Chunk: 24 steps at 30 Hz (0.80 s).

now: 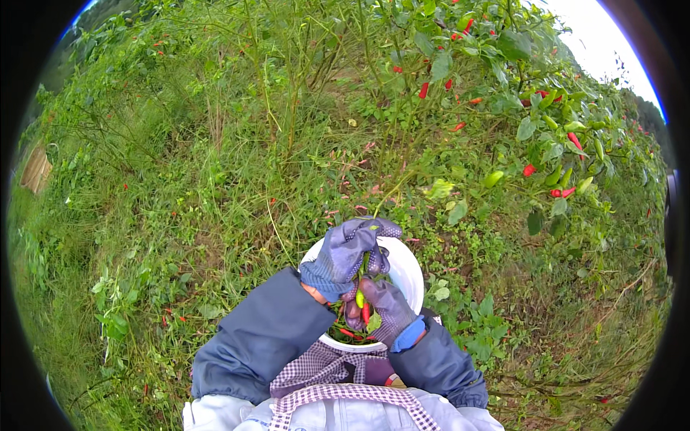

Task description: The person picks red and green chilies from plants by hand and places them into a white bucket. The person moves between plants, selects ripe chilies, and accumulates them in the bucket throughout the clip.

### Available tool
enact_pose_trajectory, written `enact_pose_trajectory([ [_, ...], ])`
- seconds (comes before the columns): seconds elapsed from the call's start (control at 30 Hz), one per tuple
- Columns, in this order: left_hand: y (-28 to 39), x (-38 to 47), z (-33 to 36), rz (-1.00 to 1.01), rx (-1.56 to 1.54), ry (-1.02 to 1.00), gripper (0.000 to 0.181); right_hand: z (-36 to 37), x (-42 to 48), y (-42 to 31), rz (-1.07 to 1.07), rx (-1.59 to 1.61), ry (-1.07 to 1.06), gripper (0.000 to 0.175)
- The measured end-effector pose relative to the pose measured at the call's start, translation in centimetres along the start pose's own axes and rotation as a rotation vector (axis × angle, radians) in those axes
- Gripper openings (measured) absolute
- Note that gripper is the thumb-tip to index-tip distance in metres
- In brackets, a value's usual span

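My left hand (347,253), in a dark purple dotted glove with a blue knit cuff, is closed around a thin green chili stem (389,198) above a white bucket (414,272). Lower down, my right hand (389,310), gloved alike, curls its fingers about a green chili pepper (360,298) and a red chili pepper (366,313) over the bucket's opening. How firmly the right fingers grip them is partly hidden. Inside the bucket lie red chilies (350,334) and green bits. The bucket stands against my checked apron (310,366).
Chili bushes (539,118) bearing red and green fruit rise ahead and to the right. Grass and weeds (215,215) cover the ground. A brown sack or basket (36,169) sits at the far left. A dry twig (628,285) slants up at the right.
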<state>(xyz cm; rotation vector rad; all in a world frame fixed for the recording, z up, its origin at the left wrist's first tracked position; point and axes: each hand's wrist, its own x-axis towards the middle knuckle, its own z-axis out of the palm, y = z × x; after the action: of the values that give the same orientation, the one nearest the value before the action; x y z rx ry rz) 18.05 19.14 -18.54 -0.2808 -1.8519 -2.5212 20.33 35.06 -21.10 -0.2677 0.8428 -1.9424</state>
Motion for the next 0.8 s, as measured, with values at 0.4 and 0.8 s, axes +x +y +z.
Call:
enact_pose_trajectory([
  [0.4, 1.3, 2.4, -2.0, 0.149, -0.149, 0.692, 0.021, 2.0, -0.9, 1.9, -0.553, -0.828, 0.034, 0.031],
  [0.8, 4.5, -0.1, -2.9, -0.012, -0.376, 0.211, 0.039, -0.4, -0.3, -2.3, 0.008, 0.062, 0.118, 0.039],
])
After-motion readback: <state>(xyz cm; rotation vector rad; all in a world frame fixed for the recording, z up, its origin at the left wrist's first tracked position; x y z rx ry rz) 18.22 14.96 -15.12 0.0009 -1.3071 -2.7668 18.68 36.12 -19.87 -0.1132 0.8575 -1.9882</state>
